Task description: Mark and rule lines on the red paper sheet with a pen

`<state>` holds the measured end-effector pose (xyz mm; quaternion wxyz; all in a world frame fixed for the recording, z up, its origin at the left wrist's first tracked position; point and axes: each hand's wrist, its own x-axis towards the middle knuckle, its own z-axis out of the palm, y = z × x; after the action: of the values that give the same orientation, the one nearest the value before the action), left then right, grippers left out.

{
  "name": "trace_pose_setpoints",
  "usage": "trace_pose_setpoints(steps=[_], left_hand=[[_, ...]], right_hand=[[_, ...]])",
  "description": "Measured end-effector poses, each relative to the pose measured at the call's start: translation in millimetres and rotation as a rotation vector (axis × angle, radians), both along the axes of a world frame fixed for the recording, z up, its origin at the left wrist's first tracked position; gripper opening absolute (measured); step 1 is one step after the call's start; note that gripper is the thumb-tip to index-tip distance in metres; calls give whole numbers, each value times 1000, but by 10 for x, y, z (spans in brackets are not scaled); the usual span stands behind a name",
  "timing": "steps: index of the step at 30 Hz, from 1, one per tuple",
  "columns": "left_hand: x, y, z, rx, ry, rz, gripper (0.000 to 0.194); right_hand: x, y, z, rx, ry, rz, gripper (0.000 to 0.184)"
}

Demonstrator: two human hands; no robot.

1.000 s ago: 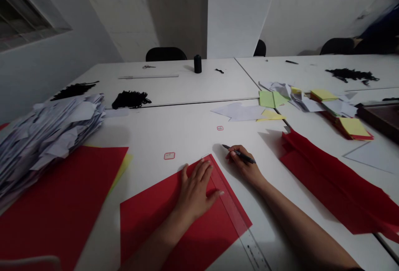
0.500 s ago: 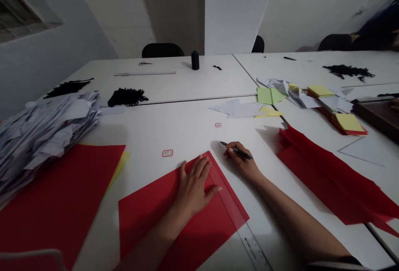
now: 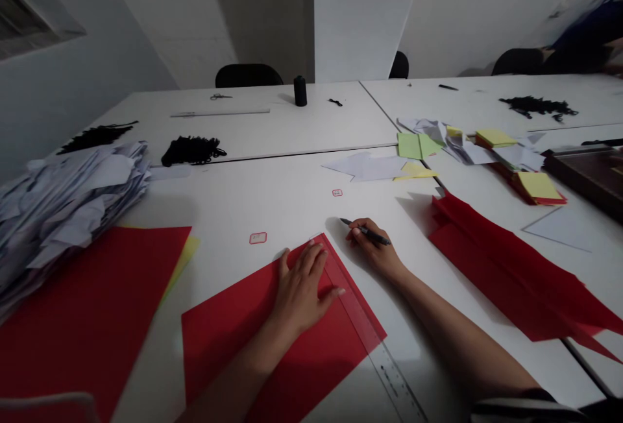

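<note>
While left hand (image 3: 300, 288) flattens red sheet (image 3: 253, 332); right fingers (image 3: 363, 236) apparently pinch pen (image 3: 366, 232).

I see white tables (image 3: 292, 202) pushed together. On them lie a red sheet (image 3: 272, 338) under a clear ruler (image 3: 370, 338), a larger red sheet (image 3: 82, 306), a heap of white paper (image 3: 63, 196), red strips (image 3: 506, 267), coloured notes (image 3: 511, 157), black cord bundles (image 3: 192, 149) and a black spool (image 3: 300, 90).

Ruler (image 3: 363, 326) lies on sheet (image 3: 233, 338), pen (image 3: 365, 233) right.
</note>
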<state>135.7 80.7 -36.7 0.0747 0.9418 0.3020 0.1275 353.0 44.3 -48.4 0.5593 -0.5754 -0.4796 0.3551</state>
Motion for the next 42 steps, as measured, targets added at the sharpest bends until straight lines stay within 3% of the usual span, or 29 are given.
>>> trace_pose_setpoints(steps=[42], left_hand=[[41,-23,-9,6,26,10,64]], right_hand=[[-7,6,42,-25,-47,-21,31]])
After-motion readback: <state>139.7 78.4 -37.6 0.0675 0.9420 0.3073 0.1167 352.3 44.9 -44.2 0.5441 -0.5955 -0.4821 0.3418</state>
